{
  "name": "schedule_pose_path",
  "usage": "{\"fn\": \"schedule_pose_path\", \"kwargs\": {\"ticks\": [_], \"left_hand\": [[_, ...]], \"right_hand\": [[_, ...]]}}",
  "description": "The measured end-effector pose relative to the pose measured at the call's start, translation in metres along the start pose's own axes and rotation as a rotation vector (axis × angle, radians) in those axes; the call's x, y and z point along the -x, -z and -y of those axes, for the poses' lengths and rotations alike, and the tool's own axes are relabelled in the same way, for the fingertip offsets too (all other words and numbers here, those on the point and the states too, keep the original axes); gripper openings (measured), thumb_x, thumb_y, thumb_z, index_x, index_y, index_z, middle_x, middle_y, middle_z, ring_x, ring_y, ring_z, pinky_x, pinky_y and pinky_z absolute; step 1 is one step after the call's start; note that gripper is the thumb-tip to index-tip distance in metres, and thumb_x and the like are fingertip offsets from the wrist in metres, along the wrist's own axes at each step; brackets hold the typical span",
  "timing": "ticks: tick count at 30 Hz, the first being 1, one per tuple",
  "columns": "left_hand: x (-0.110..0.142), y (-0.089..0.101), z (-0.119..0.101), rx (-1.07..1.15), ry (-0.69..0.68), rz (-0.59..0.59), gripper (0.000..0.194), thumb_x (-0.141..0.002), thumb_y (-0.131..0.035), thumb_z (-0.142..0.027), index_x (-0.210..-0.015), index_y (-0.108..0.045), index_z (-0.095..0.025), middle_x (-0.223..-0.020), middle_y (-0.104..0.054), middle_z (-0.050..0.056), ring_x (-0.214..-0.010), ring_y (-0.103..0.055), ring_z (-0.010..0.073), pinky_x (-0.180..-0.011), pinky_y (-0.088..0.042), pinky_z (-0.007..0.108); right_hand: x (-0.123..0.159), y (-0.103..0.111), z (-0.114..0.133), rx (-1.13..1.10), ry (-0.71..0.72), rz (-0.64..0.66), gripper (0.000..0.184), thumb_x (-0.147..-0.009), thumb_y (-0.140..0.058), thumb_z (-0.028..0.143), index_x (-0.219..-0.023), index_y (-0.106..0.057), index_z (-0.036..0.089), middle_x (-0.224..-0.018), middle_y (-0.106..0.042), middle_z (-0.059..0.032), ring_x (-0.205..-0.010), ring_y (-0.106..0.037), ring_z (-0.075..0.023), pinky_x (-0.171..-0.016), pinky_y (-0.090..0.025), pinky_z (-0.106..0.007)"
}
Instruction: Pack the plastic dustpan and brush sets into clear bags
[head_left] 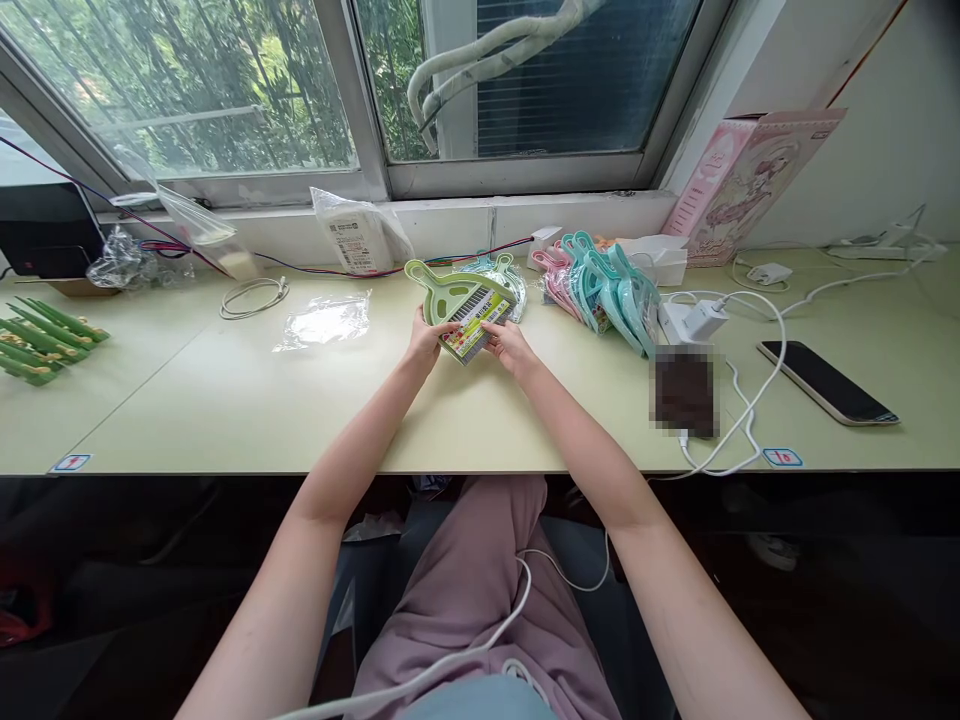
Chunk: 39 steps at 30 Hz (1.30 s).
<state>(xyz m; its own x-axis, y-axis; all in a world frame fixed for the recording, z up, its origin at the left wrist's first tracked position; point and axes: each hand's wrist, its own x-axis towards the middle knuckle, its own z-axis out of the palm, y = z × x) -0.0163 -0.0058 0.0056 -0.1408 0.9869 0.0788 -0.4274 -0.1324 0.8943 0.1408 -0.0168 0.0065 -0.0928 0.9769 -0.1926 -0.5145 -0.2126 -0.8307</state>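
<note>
Above the table, both hands hold a light green plastic piece with a short handle (437,285), possibly a small dustpan. A printed card label (480,315) with yellow, grey and barcode areas lies against its front. My left hand (429,335) is closed on the left edge, thumb on the label. My right hand (510,345) pinches the label's right edge. Just behind lie teal looped pieces (506,272), partly hidden. To the right sits a pile of teal plastic pieces with handles (611,285) and pink ones (556,272).
A flat clear plastic bag (326,320) and a coiled cable (253,297) lie left. Green strips (49,338) are at the far left. White cables, a charger (705,318) and a phone (827,383) lie right. A pink box (750,185) stands by the window.
</note>
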Motion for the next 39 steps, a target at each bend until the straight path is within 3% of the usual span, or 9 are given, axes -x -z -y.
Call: {"fn": "schedule_pose_path", "kwargs": {"ticks": [17,20,24,27,29,31,34,36,39], "left_hand": [[0.001,0.0,-0.001,-0.118,-0.041,0.055,0.093,-0.05,-0.083,-0.004,-0.132,-0.044,-0.025,-0.126,-0.062,0.007,-0.123,-0.058,0.0262,-0.106,-0.049,0.042],[-0.006,0.002,-0.007,-0.174,0.0,0.084,0.078,-0.067,-0.081,-0.024,-0.134,-0.043,-0.024,-0.128,-0.061,0.01,-0.123,-0.059,0.0276,-0.106,-0.048,0.046],[-0.02,0.028,-0.023,-0.497,-0.147,-0.096,0.048,-0.089,-0.06,-0.039,-0.133,-0.046,-0.023,-0.141,-0.053,0.013,-0.139,-0.044,0.0275,-0.117,-0.033,0.049],[-0.025,0.067,-0.034,-0.846,-0.386,-0.265,0.059,-0.08,-0.068,-0.026,-0.134,-0.048,-0.019,-0.156,-0.034,0.016,-0.154,-0.011,0.029,-0.123,-0.015,0.052],[-0.028,0.094,-0.039,-1.008,-0.373,-0.338,0.059,-0.078,-0.065,-0.022,-0.134,-0.049,-0.015,-0.158,-0.029,0.02,-0.155,0.001,0.0318,-0.121,-0.011,0.061],[-0.032,0.115,-0.043,-1.146,-0.22,-0.431,0.047,-0.08,-0.057,-0.018,-0.127,-0.056,-0.013,-0.151,-0.039,0.026,-0.153,-0.009,0.038,-0.116,-0.014,0.068],[-0.038,0.125,-0.047,-1.3,-0.068,-0.476,0.03,-0.08,-0.051,-0.013,-0.105,-0.068,-0.013,-0.13,-0.058,0.027,-0.141,-0.036,0.0423,-0.114,-0.02,0.066],[-0.036,0.12,-0.05,-1.28,-0.169,-0.467,0.031,-0.082,-0.048,-0.011,-0.101,-0.072,-0.016,-0.122,-0.064,0.022,-0.133,-0.047,0.0385,-0.115,-0.025,0.059],[-0.026,0.095,-0.055,-1.097,-0.503,-0.427,0.036,-0.088,-0.043,-0.013,-0.102,-0.074,-0.025,-0.122,-0.067,0.011,-0.127,-0.052,0.0292,-0.117,-0.026,0.049]], "right_hand": [[0.003,-0.003,0.0,-0.047,0.013,-0.053,0.014,-0.088,-0.058,0.003,-0.083,-0.06,0.016,-0.071,-0.072,0.0003,-0.065,-0.069,-0.0115,-0.074,-0.061,-0.026],[0.001,-0.001,0.0,-0.068,0.04,-0.049,0.015,-0.088,-0.058,0.002,-0.084,-0.06,0.016,-0.072,-0.073,0.0006,-0.065,-0.069,-0.0114,-0.073,-0.062,-0.026],[-0.005,0.006,0.0,-0.074,0.063,-0.072,0.015,-0.085,-0.061,0.002,-0.085,-0.06,0.017,-0.072,-0.073,0.0017,-0.065,-0.069,-0.0109,-0.074,-0.062,-0.026],[-0.007,0.01,0.002,-0.082,0.078,-0.073,0.016,-0.084,-0.062,0.002,-0.085,-0.059,0.018,-0.071,-0.072,0.0025,-0.067,-0.07,-0.0118,-0.075,-0.063,-0.028],[-0.008,0.012,0.003,-0.081,0.083,-0.073,0.016,-0.084,-0.061,0.003,-0.085,-0.058,0.018,-0.07,-0.071,0.0021,-0.069,-0.071,-0.0126,-0.075,-0.064,-0.029],[-0.008,0.012,0.004,-0.077,0.083,-0.079,0.016,-0.084,-0.061,0.003,-0.084,-0.057,0.018,-0.071,-0.071,0.0014,-0.07,-0.071,-0.0132,-0.076,-0.064,-0.029],[-0.007,0.011,0.005,-0.076,0.073,-0.092,0.017,-0.083,-0.062,0.003,-0.084,-0.057,0.019,-0.07,-0.071,0.0017,-0.071,-0.072,-0.0136,-0.076,-0.064,-0.029],[-0.007,0.01,0.005,-0.085,0.072,-0.1,0.017,-0.083,-0.062,0.003,-0.083,-0.056,0.019,-0.07,-0.07,0.0022,-0.072,-0.072,-0.0136,-0.076,-0.064,-0.029],[-0.008,0.011,0.009,-0.132,0.092,-0.113,0.016,-0.083,-0.06,0.003,-0.083,-0.056,0.018,-0.07,-0.07,0.0017,-0.073,-0.072,-0.0135,-0.078,-0.064,-0.029]]}}
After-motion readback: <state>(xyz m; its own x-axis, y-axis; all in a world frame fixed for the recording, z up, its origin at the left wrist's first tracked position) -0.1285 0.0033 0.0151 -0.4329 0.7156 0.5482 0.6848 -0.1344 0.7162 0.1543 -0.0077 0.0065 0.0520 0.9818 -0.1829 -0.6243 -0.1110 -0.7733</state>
